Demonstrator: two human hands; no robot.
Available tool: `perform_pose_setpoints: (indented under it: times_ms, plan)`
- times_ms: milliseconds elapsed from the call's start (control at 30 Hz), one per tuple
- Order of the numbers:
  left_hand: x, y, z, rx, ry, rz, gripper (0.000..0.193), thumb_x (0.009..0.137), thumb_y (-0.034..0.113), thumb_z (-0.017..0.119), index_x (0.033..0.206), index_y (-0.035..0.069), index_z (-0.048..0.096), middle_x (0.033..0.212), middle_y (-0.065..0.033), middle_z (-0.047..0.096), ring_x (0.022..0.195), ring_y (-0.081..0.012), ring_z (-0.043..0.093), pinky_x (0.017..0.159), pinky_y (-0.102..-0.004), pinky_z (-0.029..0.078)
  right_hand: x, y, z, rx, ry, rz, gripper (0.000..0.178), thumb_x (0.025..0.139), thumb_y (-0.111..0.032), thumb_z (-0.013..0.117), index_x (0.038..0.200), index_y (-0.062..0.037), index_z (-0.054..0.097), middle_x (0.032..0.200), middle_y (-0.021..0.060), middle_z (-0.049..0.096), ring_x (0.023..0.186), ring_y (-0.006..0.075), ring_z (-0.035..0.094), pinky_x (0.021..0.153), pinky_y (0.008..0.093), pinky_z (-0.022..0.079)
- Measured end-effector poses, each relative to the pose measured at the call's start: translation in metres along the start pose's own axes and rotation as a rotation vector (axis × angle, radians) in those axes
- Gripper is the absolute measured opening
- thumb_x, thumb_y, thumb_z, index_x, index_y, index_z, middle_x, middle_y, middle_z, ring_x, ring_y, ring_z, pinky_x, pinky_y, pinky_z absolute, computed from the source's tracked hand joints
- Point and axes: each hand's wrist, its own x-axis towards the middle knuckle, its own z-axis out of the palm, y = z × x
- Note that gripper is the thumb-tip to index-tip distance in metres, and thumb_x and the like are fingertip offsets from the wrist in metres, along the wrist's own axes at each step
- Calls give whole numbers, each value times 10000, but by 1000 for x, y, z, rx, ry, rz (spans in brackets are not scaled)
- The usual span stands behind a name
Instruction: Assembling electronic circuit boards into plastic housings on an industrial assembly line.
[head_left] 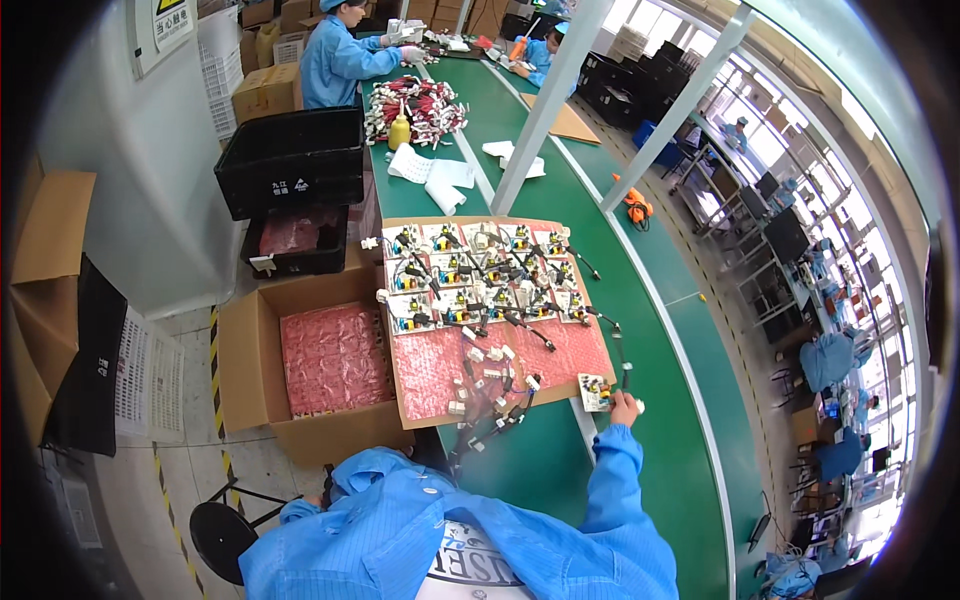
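My right hand [626, 408] is closed at the right edge of a small circuit board [594, 393], off the cardboard sheet's lower right corner. A black cable [622, 358] runs from near the hand up toward the sheet. Rows of similar boards [455, 270] with yellow and blue parts and black cables cover the upper part of the sheet. Below them, pink bubble wrap [425, 372] shows, with a loose heap of cables with white connectors [490, 375] on it and past its lower edge. My left sleeve [365, 480] is low at the left; its hand cannot be made out.
An open carton [240, 355] holding pink bubble wrap stands left of the green bench [645, 455]. Behind it are stacked black bins [290, 165]. Farther up lie paper sheets [430, 172], a yellow bottle [399, 132] and a red-and-white cable pile [425, 108]. A metal post [545, 120] rises beyond the boards. Co-workers sit at the far end.
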Motion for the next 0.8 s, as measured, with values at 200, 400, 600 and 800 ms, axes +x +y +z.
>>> perform_pose_setpoints:
  times_ms: [200, 400, 600, 800]
  plan:
    - [20, -6, -9, 152, -20, 134, 288, 765, 236, 581, 890, -20, 622, 791, -136, 633, 713, -224, 597, 634, -332, 487, -50, -30, -17, 470, 249, 160, 184, 842, -175, 542, 735, -29, 576, 634, 36, 564, 488, 82, 439, 440, 211, 363]
    - [45, 40, 17, 348, -98, 231, 330, 747, 284, 605, 887, -14, 624, 792, -138, 634, 713, -215, 595, 645, -327, 481, -15, -46, 32, 209, 112, 57, 211, 829, -174, 545, 732, 5, 601, 601, 31, 535, 493, 78, 442, 430, 206, 359]
    - [64, 69, 36, 463, -141, 366, 374, 729, 331, 629, 883, -9, 625, 792, -139, 635, 713, -205, 594, 656, -322, 474, 17, -51, 104, 470, -59, 236, 259, 822, -95, 522, 1056, 14, 500, 782, 70, 562, 540, 104, 480, 462, 227, 431]
    - [23, 89, 52, 478, 65, 405, 222, 760, 225, 604, 836, 18, 633, 737, -114, 629, 680, -186, 590, 631, -305, 475, -47, -1, 124, -227, 137, -589, 635, 723, -29, 549, 1306, -36, 296, 971, 134, 534, 738, 200, 556, 538, 283, 476]
